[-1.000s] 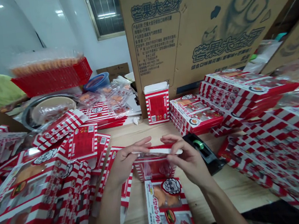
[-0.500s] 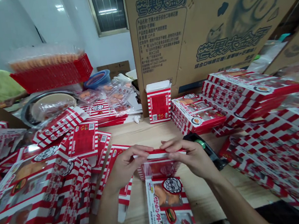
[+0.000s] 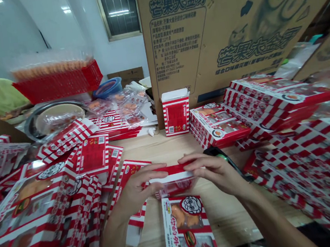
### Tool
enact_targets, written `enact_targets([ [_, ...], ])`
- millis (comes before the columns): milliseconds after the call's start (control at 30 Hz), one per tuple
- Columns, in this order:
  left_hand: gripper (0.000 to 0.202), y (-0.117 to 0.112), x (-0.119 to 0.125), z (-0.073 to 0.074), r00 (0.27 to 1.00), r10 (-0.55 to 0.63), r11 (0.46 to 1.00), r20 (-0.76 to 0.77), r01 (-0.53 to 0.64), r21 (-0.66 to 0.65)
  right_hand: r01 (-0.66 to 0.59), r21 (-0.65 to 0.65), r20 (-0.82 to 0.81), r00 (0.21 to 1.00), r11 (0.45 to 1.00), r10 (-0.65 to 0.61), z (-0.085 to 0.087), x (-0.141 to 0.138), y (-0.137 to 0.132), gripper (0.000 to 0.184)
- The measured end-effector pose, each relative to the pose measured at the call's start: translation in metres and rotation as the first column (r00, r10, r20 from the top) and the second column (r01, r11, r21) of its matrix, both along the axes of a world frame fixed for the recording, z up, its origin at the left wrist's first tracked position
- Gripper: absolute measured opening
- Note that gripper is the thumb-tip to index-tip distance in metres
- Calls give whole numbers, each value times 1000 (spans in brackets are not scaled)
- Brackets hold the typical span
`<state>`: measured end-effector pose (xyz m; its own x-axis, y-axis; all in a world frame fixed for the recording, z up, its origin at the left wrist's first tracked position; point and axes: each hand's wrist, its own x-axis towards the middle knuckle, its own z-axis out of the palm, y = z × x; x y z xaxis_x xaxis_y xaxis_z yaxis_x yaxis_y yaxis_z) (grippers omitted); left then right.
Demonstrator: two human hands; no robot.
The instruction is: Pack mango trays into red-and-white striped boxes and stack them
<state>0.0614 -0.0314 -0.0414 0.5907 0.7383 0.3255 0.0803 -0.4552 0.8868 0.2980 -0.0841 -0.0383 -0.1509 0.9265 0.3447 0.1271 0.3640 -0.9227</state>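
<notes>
2 hands (image 3: 138,185) (image 3: 216,171) gripping red-topped box (image 3: 175,171), nearer box (image 3: 189,230) reading "ARRIVED"

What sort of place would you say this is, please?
Probably a packing workshop: stacks of striped boxes crowd the table, a tape dispenser sits just beyond the right hand, and a large printed carton stands behind.

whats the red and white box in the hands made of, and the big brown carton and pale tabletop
Red-and-white striped box: probably thin printed paperboard, slightly glossy, with crisp folded edges.
Large brown rectangular carton: likely corrugated cardboard, matt and tan, with blue-grey printing.
Pale tan flat tabletop: smooth wood or wood-look laminate; grain streaks show, but I can't tell which.
</notes>
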Motion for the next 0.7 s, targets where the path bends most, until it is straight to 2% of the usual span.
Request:
enact_targets([
  [100,16,-4,5,-6,988,156,988,2,-156,-18,71,25,17,997,997,-72,0,-5,-2,16],
  [167,16,-4,7,-6,983,184,981,8,-184,-55,111,-26,-36,993,994,-112,0,-9,-3,10],
  [300,16,0,6,2,991,125,986,-35,-129,-109,80,-133,-170,980,988,-102,-1,-15,-2,8],
  [400,21,2,3,6,998,64,998,-18,-64,-24,70,-83,-183,979,994,-84,-5,-12,1,7],
  [500,28,1,-1,1,999,-23,993,43,18,115,-11,33,-143,990,999,16,-11,-4,3,11],
  [567,30,0,-4,-3,998,-64,988,20,60,140,-67,59,-84,994,996,72,-13,0,4,15],
  [700,26,-1,-7,-8,996,-52,987,-70,62,151,-55,53,55,997,997,52,-14,-2,0,10],
])
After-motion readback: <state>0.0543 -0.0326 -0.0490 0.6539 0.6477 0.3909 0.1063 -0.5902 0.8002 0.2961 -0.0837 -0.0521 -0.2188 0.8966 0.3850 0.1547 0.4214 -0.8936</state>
